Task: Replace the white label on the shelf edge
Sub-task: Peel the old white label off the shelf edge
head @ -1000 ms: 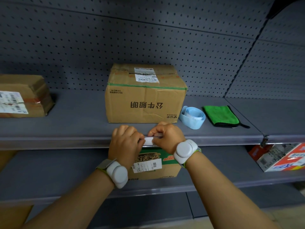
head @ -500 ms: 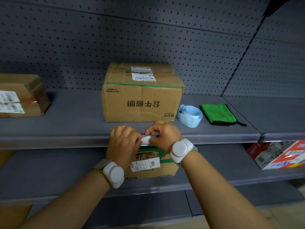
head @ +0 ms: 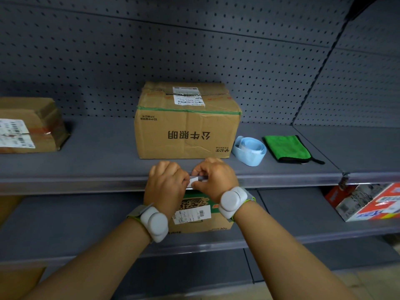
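Shelving of grey metal carries a clear front edge strip [head: 86, 184] where both hands meet. The left hand [head: 165, 182] and right hand [head: 216, 177], fingers curled, pinch the small white label [head: 193, 182] between them. Bare shelf spreads toward nine o'clock; a brown cardboard box [head: 186, 131] stands at twelve o'clock.

The white label [head: 193, 181] is a small paper slip lying flat along the shelf edge [head: 86, 185], the grey front strip of the upper shelf, just near of the big cardboard carton; only a short middle piece shows, its ends hidden
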Motion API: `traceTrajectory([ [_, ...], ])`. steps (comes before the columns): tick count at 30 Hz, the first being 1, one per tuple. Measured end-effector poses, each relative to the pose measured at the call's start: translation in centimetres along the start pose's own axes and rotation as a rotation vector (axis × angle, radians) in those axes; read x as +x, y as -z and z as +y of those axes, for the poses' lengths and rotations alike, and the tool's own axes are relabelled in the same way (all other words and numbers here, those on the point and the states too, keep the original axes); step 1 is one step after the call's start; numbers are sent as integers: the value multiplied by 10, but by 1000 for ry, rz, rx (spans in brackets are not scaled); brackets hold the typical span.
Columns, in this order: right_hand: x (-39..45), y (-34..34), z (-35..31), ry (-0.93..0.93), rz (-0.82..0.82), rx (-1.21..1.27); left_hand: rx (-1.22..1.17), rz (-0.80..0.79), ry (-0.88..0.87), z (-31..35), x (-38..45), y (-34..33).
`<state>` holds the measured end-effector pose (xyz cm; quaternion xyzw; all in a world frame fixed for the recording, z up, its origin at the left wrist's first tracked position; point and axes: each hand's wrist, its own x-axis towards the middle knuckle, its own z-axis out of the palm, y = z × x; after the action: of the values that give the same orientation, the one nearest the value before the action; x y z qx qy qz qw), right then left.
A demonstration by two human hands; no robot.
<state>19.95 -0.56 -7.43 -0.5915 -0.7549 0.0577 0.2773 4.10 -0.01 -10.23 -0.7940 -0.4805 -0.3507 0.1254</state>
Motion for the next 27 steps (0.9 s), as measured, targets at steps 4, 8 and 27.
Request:
traceTrajectory([
  [4, 0, 1, 0, 15, -12, -6, -4, 0, -44, -3, -1, 0],
  [8, 0, 2, 1, 35, -10, -15, -95, 8, 41, -3, -5, 1],
  [27, 0, 0, 4, 54, 26, 3, -135, 28, -13, 5, 7, 1],
])
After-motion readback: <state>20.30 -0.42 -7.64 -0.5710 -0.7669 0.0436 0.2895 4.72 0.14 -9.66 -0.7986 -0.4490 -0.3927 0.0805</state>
